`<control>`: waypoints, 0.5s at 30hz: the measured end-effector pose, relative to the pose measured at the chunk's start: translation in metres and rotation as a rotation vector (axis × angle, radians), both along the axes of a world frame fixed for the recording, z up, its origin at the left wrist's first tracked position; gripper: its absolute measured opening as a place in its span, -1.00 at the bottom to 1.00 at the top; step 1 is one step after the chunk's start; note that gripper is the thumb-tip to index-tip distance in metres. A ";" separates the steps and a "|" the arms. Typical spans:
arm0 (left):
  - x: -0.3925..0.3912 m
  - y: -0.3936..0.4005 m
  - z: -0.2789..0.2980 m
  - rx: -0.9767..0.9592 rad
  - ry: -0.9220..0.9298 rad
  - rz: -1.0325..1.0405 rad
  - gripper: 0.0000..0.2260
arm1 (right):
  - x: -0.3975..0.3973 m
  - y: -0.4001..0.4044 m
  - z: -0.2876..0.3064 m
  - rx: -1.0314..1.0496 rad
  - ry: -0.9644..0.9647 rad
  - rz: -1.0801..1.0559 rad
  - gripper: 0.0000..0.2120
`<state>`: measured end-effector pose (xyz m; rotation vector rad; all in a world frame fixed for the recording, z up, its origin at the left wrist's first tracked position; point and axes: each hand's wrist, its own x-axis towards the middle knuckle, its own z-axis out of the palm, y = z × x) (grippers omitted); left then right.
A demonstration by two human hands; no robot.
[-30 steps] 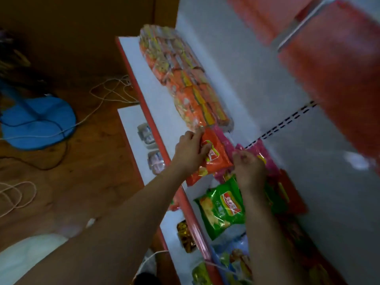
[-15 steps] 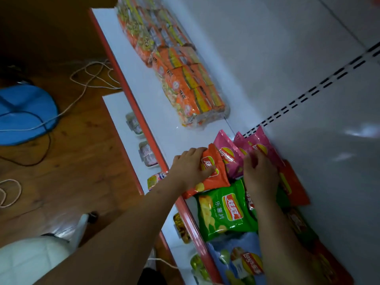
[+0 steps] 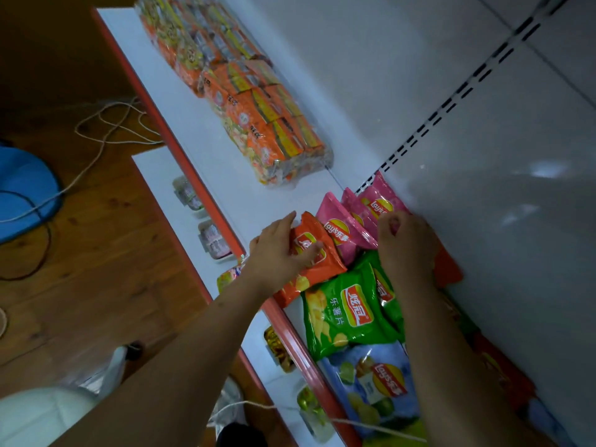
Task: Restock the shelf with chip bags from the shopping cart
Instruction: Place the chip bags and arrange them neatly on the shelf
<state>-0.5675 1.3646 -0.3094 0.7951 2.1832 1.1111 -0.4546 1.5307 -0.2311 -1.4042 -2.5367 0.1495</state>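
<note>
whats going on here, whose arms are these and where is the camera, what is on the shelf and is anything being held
There is no machine here: a person wears a camera on the head, looking down at their own arms. The white shelf carries wrapped snack packs and chip bags. The left hand grips an orange chip bag near the shelf's front edge. The right hand has its fingers curled at the pink chip bags further back. A green chip bag and a blue chip bag lie nearer.

My right hand (image 3: 407, 243) covers part of pink chip bag (image 3: 377, 204); right forearm hides bags behind green bag (image 3: 342, 314). Blue bag (image 3: 371, 388) cut off by bottom edge.
</note>
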 end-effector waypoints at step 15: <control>-0.020 0.073 0.023 0.104 -0.253 -0.064 -0.43 | 0.011 0.038 -0.018 -0.047 -0.111 -0.054 -0.52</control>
